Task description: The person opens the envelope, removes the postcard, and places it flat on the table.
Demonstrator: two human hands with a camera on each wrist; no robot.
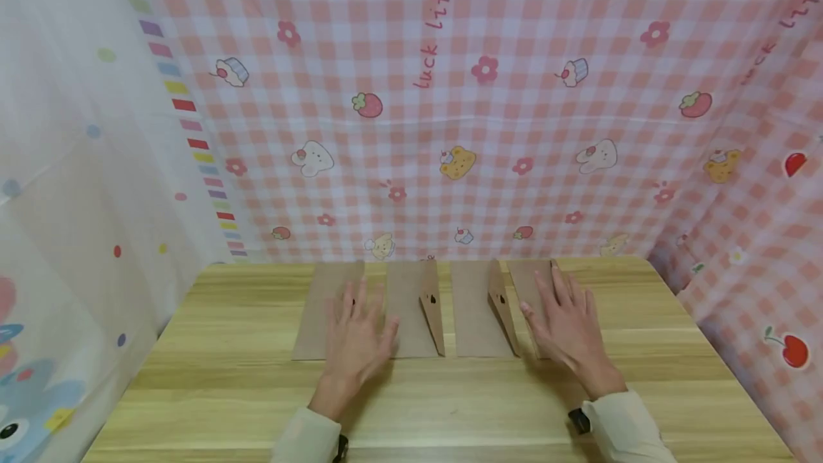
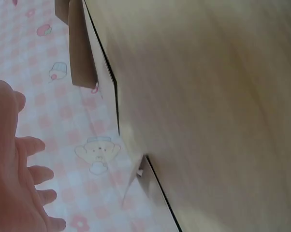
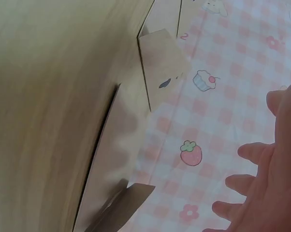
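Note:
Several brown paper envelopes lie side by side in a row, their flaps on the right. My left hand (image 1: 355, 338) hovers palm down, fingers spread, over the leftmost envelope (image 1: 311, 334), partly covering it. The second envelope (image 1: 405, 291) and third envelope (image 1: 471, 320) each have a flap standing up, marked with a dark spot. Over the rightmost envelope (image 1: 524, 277) is my right hand (image 1: 571, 324), fingers spread, hiding much of its flap. In the right wrist view, that envelope (image 3: 119, 130) lies apart from the fingers (image 3: 240, 183). Neither hand holds anything.
The envelopes lie on a wood-grain table (image 1: 411, 413), towards its far edge. Behind it hangs a pink checked cloth (image 1: 411, 127) with cartoon prints. A white patterned cloth (image 1: 77, 184) hangs on the left, and another printed cloth (image 1: 759, 263) on the right.

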